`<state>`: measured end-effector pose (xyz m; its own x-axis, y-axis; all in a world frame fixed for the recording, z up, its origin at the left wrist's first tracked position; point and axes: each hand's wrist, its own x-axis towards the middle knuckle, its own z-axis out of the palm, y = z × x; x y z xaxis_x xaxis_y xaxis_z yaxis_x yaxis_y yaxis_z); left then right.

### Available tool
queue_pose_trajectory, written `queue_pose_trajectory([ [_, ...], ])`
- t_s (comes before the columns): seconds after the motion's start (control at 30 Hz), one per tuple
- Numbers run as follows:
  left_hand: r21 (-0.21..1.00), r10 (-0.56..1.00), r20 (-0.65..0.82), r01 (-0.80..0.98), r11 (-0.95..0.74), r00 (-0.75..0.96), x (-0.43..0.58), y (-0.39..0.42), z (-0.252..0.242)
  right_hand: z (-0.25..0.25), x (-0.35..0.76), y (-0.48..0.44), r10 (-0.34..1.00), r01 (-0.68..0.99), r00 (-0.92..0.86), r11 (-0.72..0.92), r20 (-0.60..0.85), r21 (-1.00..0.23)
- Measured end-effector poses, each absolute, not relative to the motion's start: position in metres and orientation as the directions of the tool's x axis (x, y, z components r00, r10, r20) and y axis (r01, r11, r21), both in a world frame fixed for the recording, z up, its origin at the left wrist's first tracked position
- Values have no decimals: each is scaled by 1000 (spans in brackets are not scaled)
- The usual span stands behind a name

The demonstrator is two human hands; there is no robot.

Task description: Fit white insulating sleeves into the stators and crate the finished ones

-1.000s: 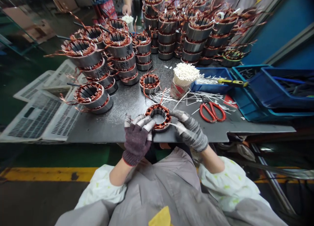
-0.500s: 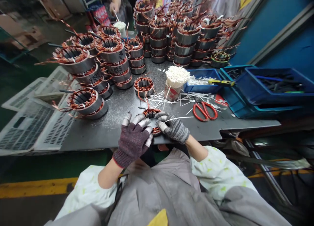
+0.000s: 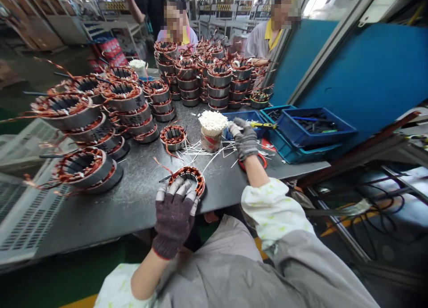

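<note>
A motor stator [image 3: 187, 178] with copper windings lies flat at the near edge of the dark metal table [image 3: 133, 196]. My left hand [image 3: 174, 212], in a dark knit glove with taped fingertips, rests on its near side with fingers curled over the rim. My right hand [image 3: 244, 138], in a grey glove, is stretched out to the right of a cup of white sticks [image 3: 211, 129], fingers pinched near the cup's top and the loose white strips [image 3: 200, 152]. What it pinches is too small to name.
Stacks of wound stators [image 3: 123, 103] fill the left and far side of the table. Red scissors [image 3: 249, 163] lie under my right wrist. Blue bins [image 3: 310, 129] and a yellow-handled tool [image 3: 264, 125] sit at right. Two people sit across the table.
My right hand left the stator and reached forward to the cup of white sticks. My left hand stayed on the stator. The camera tilted up.
</note>
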<state>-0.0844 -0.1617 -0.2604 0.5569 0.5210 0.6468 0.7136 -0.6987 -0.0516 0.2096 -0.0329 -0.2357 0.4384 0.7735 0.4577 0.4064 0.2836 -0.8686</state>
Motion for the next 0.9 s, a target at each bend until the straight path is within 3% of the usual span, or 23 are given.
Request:
queue_pose_trajectory([
  [0.17, 73, 506, 637, 609, -790, 581, -92, -148, -271, -213, 207, -40, 732, 278, 503, 367, 460, -888],
  [0.37, 97, 564, 625, 664, -742, 539, -91, -140, -275, -237, 175, -132, 758, -56, 469, 537, 453, -842],
  [0.57, 124, 633, 526, 685, -718, 568, -90, -144, -270, -274, 147, -214, 846, 194, 232, 444, 481, -875],
  [0.73, 87, 680, 426, 721, -688, 597, -92, -148, -261, -278, 146, -243, 808, 217, -95, 587, 581, -780],
  [0.9, 81, 692, 399, 728, -681, 602, -90, -146, -256, -289, 142, -250, 795, 290, -192, 606, 575, -741],
])
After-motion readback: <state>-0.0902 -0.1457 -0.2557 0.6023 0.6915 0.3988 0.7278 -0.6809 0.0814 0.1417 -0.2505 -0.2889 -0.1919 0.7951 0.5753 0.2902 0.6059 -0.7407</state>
